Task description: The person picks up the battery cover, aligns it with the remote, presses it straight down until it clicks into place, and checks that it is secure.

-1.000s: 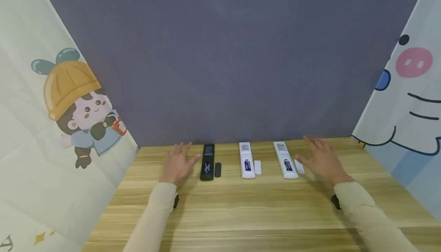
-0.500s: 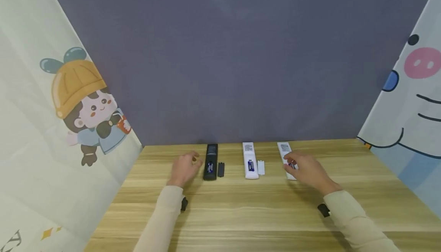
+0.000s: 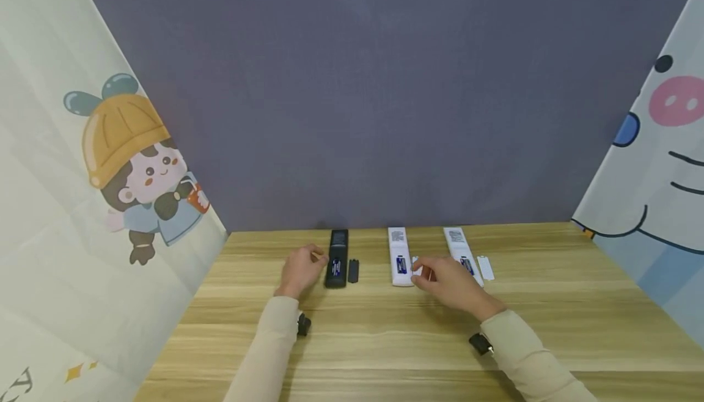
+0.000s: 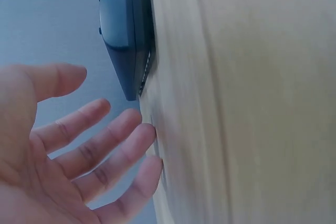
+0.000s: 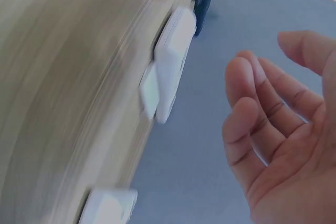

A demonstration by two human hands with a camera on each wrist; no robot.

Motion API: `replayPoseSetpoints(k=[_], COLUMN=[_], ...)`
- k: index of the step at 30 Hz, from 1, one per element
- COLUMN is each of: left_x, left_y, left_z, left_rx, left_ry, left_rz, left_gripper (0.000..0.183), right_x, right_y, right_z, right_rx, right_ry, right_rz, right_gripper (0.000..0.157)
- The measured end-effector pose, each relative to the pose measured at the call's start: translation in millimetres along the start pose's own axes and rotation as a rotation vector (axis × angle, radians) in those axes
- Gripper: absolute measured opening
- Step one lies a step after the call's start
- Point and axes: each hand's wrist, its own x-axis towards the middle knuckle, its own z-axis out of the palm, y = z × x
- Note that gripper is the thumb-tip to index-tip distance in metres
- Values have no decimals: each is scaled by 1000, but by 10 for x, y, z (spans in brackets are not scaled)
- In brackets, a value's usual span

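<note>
My left hand (image 3: 301, 270) is beside the black remote control (image 3: 332, 280), fingers loosely bent and holding nothing. That remote lies back up, its battery bay uncovered with batteries inside; its black battery cover (image 3: 354, 270) lies to its right. My right hand (image 3: 456, 286) hovers over the table by the middle white remote control (image 3: 398, 244), thumb and fingers apart in the right wrist view. It partly hides that remote's white battery cover (image 3: 415, 261) and overlaps the lower part of the right-hand white remote control (image 3: 456, 242). Another white battery cover (image 3: 486, 267) lies right of that one.
The three remotes stand in a row near the back edge of the wooden table (image 3: 374, 341), against a dark grey panel (image 3: 352, 109). Printed cartoon cloths hang at the left (image 3: 44, 237) and right (image 3: 665, 206). A black wrist camera (image 3: 481, 344) sits under the right cuff.
My right hand has swept left from the right-hand remote's cover, across that remote, to the middle one. My left hand has drawn closer to the black remote, its spread fingers now bent.
</note>
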Motion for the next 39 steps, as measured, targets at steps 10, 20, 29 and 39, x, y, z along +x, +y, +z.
replayPoseSetpoints(k=[10,20,29,39], left_x=[70,125,154,203], left_y=[7,82,110,167], left_z=[85,129,186,207], left_rx=[-78,-119,-106,-85], left_ry=[-37,15,61,43], left_rz=[-96,-162,-216,-279], left_gripper=[25,25,27,32], right_x=[223,438,549,710], right_y=[-230,-489,-593,-603], right_z=[312,615,823,974], right_rx=[107,301,344,317], right_ry=[-4,8,-12,-33], right_rz=[27,146,244,287], right_gripper=[11,13,18,31])
